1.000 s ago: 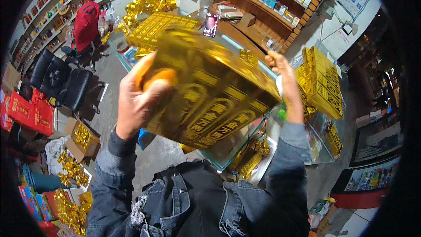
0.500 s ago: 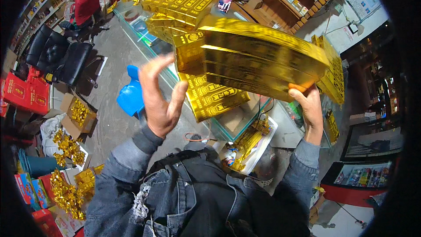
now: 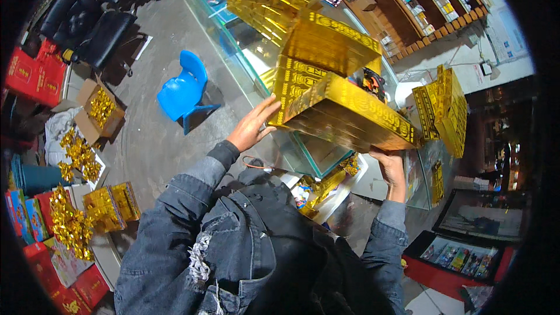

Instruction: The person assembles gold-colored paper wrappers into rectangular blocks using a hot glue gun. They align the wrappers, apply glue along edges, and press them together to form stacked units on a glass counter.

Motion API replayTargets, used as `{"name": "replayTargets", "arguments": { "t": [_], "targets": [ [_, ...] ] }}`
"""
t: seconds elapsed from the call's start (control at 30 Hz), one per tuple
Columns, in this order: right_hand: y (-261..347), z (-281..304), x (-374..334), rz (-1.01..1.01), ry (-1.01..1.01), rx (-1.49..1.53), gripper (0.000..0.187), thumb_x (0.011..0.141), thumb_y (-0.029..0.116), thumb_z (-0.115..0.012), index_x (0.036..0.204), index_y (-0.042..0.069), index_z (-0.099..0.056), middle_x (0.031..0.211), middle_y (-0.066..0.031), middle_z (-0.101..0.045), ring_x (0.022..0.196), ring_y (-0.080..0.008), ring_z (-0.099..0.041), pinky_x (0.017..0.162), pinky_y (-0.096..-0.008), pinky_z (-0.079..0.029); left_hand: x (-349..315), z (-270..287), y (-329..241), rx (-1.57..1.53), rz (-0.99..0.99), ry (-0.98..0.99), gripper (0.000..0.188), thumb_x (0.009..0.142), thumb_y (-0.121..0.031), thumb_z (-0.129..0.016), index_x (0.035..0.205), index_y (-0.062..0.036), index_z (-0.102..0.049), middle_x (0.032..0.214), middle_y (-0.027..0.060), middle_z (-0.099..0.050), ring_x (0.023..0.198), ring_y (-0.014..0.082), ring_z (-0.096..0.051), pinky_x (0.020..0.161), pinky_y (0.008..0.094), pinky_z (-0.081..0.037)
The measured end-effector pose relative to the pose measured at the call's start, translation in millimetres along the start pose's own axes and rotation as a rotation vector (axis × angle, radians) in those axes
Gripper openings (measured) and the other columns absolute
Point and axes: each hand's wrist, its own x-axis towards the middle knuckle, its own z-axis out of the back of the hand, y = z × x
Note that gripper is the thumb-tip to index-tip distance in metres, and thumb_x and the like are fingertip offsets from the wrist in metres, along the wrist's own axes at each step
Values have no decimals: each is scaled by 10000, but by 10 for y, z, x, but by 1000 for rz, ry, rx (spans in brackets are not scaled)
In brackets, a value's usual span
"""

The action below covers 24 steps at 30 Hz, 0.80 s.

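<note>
Gold foil covers the patterned block [image 3: 350,118] in my head view, tilted over the glass counter [image 3: 294,160]; I cannot tell what it rests on. My left hand [image 3: 252,126] is near its left end, fingers and thumb spread, fingertips at the edge of the gold packs [image 3: 298,76] just behind it. My right hand [image 3: 389,169] meets its lower right edge, fingers mostly hidden, so I cannot tell how they close. Left of the counter, a blue chair [image 3: 184,88] stands on the floor [image 3: 137,146].
</note>
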Motion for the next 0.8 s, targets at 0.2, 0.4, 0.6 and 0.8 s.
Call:
{"name": "replayTargets", "arguments": {
  "t": [0.2,0.4,0.6,0.8],
  "targets": [
    [-136,-95,247,29,59,-89,301,713,-47,-709,1005,6,-657,975,-80,-667,926,-190,-628,834,-312,-516,-22,25,-57,-193,134,-58,807,768,-154,-781,1443,-109,-340,1438,145,-314,1290,318,-432,1041,389,-456],
    [-383,-51,367,48,23,-53,425,694,-18,-761,1095,18,-625,1033,-61,-649,938,-174,-613,851,-321,-510,21,43,-58,-183,86,-77,813,742,-183,-792,1430,-107,-366,1380,155,-384,1250,334,-453,1039,398,-426],
    [-470,33,438,20,36,-97,455,723,-37,-732,1154,21,-598,1106,-57,-625,1016,-186,-592,912,-335,-487,34,60,-109,-134,87,-77,783,725,-234,-800,1400,-145,-413,1370,161,-386,1227,359,-463,1024,410,-427],
    [-364,-46,431,54,42,-207,383,779,105,-749,1129,14,-622,1084,-75,-647,997,-194,-599,878,-331,-483,59,72,-134,-97,100,-130,665,732,-244,-798,1325,-135,-519,1367,156,-403,1225,349,-465,1029,416,-416]
  ]
}}
